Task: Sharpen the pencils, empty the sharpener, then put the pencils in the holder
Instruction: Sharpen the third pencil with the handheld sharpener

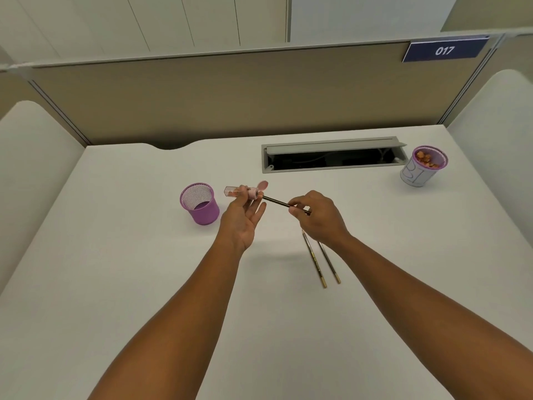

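the pencil (278,202) sits tip-first in the pink sharpener (245,193) above the desk (115,255) — sharpening step. left hand (245,217) pinches the sharpener, right hand (315,216) grasps the pencil; next, probably twisting — two pencils (320,259) wait.

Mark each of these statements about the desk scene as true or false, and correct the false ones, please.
1. The left hand holds the pink sharpener. True.
2. The right hand pinches a pencil whose tip is at the sharpener. True.
3. Three pencils lie on the desk. False: two spare pencils lie on the desk, near the right wrist.
4. The purple mesh holder already has pencils in it. False: no pencils show in it.
5. The paper-wrapped cup at the far right contains shavings. True.
6. The sharpener's lid is closed. False: its round lid stands flipped open.
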`<state>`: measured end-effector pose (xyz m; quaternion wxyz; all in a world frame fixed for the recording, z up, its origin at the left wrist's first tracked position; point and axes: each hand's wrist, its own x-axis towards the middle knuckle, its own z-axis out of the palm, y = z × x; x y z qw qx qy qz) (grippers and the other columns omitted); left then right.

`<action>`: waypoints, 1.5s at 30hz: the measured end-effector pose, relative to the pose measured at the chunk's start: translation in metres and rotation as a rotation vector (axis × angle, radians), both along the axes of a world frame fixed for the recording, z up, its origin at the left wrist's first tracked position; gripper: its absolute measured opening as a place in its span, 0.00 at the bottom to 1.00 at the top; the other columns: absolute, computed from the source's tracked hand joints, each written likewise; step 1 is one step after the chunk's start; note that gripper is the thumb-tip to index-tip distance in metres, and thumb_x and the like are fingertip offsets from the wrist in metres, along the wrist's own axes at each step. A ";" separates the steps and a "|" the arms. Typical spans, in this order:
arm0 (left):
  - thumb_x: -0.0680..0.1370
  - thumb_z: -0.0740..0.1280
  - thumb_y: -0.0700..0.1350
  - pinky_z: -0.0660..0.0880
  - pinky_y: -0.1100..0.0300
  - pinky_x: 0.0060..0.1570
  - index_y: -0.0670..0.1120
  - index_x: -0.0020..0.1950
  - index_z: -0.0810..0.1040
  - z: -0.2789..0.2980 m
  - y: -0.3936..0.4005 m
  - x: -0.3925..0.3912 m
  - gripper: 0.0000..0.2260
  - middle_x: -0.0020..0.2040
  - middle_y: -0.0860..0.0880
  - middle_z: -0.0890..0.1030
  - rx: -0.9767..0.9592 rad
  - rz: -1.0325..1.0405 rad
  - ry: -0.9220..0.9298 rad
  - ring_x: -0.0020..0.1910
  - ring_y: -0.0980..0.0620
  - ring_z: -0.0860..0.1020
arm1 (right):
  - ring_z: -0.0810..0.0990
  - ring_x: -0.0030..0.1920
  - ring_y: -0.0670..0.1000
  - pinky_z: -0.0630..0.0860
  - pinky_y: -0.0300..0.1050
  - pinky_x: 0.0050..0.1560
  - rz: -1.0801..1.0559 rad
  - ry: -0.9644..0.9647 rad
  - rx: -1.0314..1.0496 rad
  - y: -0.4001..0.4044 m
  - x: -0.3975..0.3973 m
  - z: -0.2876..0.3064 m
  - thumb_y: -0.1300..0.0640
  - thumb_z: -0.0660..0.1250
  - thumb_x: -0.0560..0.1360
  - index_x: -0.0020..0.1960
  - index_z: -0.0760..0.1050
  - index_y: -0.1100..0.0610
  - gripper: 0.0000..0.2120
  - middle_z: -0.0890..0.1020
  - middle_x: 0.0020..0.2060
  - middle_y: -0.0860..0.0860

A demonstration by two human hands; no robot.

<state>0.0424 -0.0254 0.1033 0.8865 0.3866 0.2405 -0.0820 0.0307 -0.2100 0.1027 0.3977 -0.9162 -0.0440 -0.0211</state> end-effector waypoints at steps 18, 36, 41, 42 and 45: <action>0.83 0.63 0.44 0.76 0.50 0.64 0.42 0.53 0.74 0.007 -0.018 -0.006 0.06 0.58 0.38 0.83 -0.020 -0.147 -0.101 0.58 0.45 0.83 | 0.78 0.41 0.50 0.71 0.42 0.35 0.066 0.334 -0.039 -0.003 0.001 0.045 0.53 0.59 0.79 0.42 0.80 0.56 0.14 0.81 0.38 0.49; 0.82 0.63 0.43 0.80 0.51 0.56 0.41 0.57 0.74 0.024 -0.023 -0.003 0.07 0.47 0.40 0.86 -0.120 -0.045 -0.026 0.46 0.47 0.86 | 0.70 0.30 0.52 0.56 0.41 0.28 -0.092 -0.131 -0.502 0.002 -0.020 0.048 0.51 0.57 0.79 0.37 0.73 0.55 0.15 0.70 0.27 0.47; 0.82 0.63 0.43 0.80 0.52 0.57 0.42 0.53 0.73 0.021 -0.022 -0.006 0.05 0.54 0.37 0.85 -0.083 -0.111 -0.040 0.48 0.47 0.86 | 0.65 0.29 0.49 0.61 0.41 0.28 -0.194 0.741 0.200 0.000 -0.005 0.076 0.57 0.59 0.74 0.38 0.74 0.59 0.10 0.70 0.31 0.51; 0.82 0.63 0.43 0.80 0.52 0.57 0.42 0.52 0.73 0.020 -0.022 -0.006 0.04 0.55 0.37 0.84 -0.079 -0.116 -0.039 0.48 0.47 0.86 | 0.65 0.29 0.49 0.62 0.40 0.28 -0.169 0.754 0.196 -0.002 -0.005 0.078 0.57 0.59 0.75 0.38 0.75 0.59 0.11 0.71 0.31 0.52; 0.83 0.63 0.43 0.80 0.53 0.56 0.43 0.52 0.73 0.020 -0.023 -0.006 0.04 0.56 0.37 0.84 -0.060 -0.114 -0.037 0.47 0.48 0.86 | 0.69 0.34 0.50 0.66 0.42 0.32 -0.085 0.531 0.044 -0.002 -0.010 0.071 0.51 0.58 0.79 0.44 0.76 0.59 0.14 0.77 0.38 0.53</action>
